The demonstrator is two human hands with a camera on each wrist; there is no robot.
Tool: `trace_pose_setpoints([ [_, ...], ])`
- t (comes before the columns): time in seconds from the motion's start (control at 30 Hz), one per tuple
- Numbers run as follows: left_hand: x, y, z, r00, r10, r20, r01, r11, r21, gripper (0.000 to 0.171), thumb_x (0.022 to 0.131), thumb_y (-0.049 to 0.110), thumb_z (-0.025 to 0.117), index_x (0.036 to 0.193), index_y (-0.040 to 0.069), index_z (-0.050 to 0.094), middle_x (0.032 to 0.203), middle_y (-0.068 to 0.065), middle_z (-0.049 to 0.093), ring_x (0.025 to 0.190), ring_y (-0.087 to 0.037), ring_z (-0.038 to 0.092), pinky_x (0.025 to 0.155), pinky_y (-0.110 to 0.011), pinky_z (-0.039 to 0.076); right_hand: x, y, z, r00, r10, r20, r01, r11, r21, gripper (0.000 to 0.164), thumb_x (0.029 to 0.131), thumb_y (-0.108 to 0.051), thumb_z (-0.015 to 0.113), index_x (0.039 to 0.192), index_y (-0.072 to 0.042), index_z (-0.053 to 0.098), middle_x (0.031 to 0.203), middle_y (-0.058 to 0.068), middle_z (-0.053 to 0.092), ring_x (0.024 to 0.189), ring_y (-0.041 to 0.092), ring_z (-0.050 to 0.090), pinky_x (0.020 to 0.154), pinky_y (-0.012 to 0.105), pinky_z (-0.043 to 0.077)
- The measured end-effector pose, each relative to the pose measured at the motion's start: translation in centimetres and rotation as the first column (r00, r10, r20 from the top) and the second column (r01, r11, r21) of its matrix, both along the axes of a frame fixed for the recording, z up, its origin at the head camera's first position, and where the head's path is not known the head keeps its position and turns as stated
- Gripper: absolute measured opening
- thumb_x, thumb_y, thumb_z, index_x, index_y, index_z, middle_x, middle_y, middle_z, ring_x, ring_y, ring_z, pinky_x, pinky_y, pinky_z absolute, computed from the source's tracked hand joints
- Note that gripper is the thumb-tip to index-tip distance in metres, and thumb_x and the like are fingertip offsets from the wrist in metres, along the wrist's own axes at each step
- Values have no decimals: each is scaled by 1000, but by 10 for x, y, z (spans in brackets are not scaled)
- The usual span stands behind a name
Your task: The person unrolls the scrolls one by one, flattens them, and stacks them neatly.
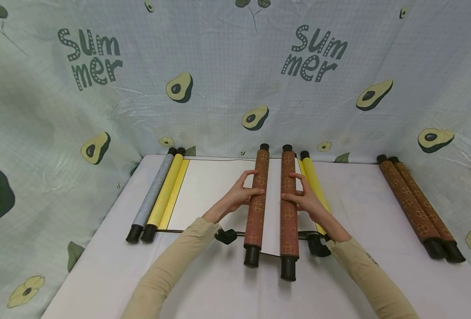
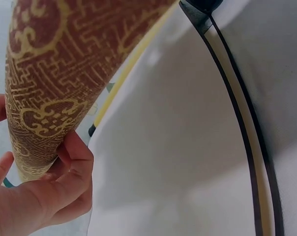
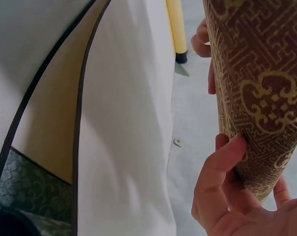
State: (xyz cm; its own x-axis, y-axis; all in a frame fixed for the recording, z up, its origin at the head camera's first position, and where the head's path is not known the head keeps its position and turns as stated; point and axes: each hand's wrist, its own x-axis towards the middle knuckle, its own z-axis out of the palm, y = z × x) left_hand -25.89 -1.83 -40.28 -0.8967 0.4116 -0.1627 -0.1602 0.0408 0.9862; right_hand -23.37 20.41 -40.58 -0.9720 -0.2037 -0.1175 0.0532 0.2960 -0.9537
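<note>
My L hand (image 1: 239, 195) is curled on the L brown roll (image 1: 257, 217), w/ the thumb lying over it and the other fingers bent at its outer side; my R hand (image 1: 308, 200) grips the R brown roll (image 1: 289, 226) in the same manner, thumb over the top. Both rolls carry a gold pattern, have black caps at the ends and stand nearly parallel, apart from each other, pointing away from me, approx. in the middle of the table (image 1: 351, 186). Btwn them a white strip (image 1: 272, 212) shows. Their near ends reach toward me past the near edge of the white sheet (image 1: 207, 190), which lies wide to the L of my L hand. This sheet has a yellow band (image 1: 176, 195) on its L side; next to it lies the L yellow roll (image 1: 166, 190), and just beside that one the grey roll (image 1: 154, 192), both w/ black ends. On the other side, beyond my R hand, is the R yellow roll (image 1: 315, 181), partly hidden by my fingers and arm. Farther R, well apart, two more brown rolls (image 1: 408, 201) lie side by side. Behind everything hangs the cloth (image 1: 219, 44) w/ avocados, flowers & the word "summer" printed on it.
</note>
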Motion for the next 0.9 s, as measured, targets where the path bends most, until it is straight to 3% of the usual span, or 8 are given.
trace_pose_setpoints([
  [0.2,-1,-1,-2,1000,-5,5,4,1000,13,60,86,5,56,134,27,30,89,-7,62,65,-8,60,56,-29,48,0,5,1,999,19,29,-18,999,-38,72,83,-20,62,137,-27,16,102,13,53,75,10,58,65,36,50],
  [0.43,-3,-6,-2,999,-46,-12,46,999,14,57,87,4,52,136,24,31,77,2,59,62,-6,55,57,-27,46,-2,15,1,997,67,40,-66,997,-38,73,84,-20,61,140,-27,16,111,20,49,81,11,58,69,36,50],
  [0.57,-5,-9,-4,997,-72,-10,72,997,14,55,88,4,51,136,22,32,79,1,56,64,-6,54,58,-27,47,-2,18,3,996,84,43,-82,996,-33,72,84,-20,61,141,-26,16,116,20,43,82,10,56,71,36,49],
  [0.9,-8,-18,-1,995,-79,67,82,996,-34,50,87,8,54,132,23,39,124,-16,44,83,-23,61,67,-34,51,-6,25,5,995,84,61,-81,995,-50,64,86,-20,59,138,-14,22,87,-9,59,66,7,50,63,30,42],
])
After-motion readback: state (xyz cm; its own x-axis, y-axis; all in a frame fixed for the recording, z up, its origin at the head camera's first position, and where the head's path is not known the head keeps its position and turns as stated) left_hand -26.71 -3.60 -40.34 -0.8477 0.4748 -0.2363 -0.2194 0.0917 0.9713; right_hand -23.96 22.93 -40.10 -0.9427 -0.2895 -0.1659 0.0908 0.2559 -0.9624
